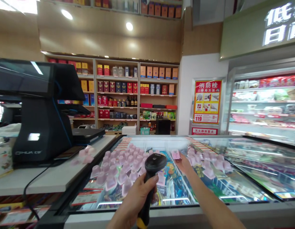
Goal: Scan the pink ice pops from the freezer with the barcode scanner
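Observation:
A black barcode scanner point(155, 163) with a yellow handle end is gripped in my left hand point(140, 194), its head pointing forward over the glass freezer top. In my right hand point(184, 163), held farther out, is a small pink cup point(176, 155) with its flat labelled side showing. Many similar pink cups point(122, 162) stand in a cluster on the glass to the left. Another group of pink cups point(209, 160) stands on the glass to the right of my right hand.
A black checkout terminal point(42, 127) stands on the white counter point(42, 184) at left, with several blurred pink cups point(86, 154) near it. Beneath the freezer glass point(233, 181) lie packaged goods. Shelves of boxes point(117, 87) line the back wall; a lit refrigerated case point(264, 111) is at right.

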The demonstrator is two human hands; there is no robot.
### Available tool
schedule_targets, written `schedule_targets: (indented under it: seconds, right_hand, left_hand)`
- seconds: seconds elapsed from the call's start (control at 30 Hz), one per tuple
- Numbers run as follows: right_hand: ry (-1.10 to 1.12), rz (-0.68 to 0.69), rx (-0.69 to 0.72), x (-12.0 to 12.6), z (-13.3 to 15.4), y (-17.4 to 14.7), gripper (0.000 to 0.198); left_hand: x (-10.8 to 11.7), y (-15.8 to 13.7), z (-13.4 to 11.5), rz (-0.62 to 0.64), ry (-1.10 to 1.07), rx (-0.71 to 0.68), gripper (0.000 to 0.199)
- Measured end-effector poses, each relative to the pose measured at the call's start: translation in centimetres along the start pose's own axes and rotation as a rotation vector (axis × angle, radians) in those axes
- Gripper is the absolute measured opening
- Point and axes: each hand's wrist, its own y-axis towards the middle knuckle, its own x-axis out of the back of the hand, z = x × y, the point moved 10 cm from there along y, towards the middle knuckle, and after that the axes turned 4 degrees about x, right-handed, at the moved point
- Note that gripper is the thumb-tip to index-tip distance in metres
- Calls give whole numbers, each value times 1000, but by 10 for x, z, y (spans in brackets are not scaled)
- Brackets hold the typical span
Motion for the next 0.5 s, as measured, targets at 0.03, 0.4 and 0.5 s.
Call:
schedule_targets:
  seconds: [0.03, 0.4, 0.5]
  right_hand:
    - [49, -11, -25, -1, 0, -4, 11]
    - [38, 53, -12, -7, -3, -15, 1]
    - [-371, 40, 230, -3, 17, -13, 8]
  left_hand:
    - [-3, -4, -2, 4, -1, 4, 29]
    - [-19, -14, -7, 27, 12, 13, 30]
    - [-18, -11, -9, 20, 18, 2, 28]
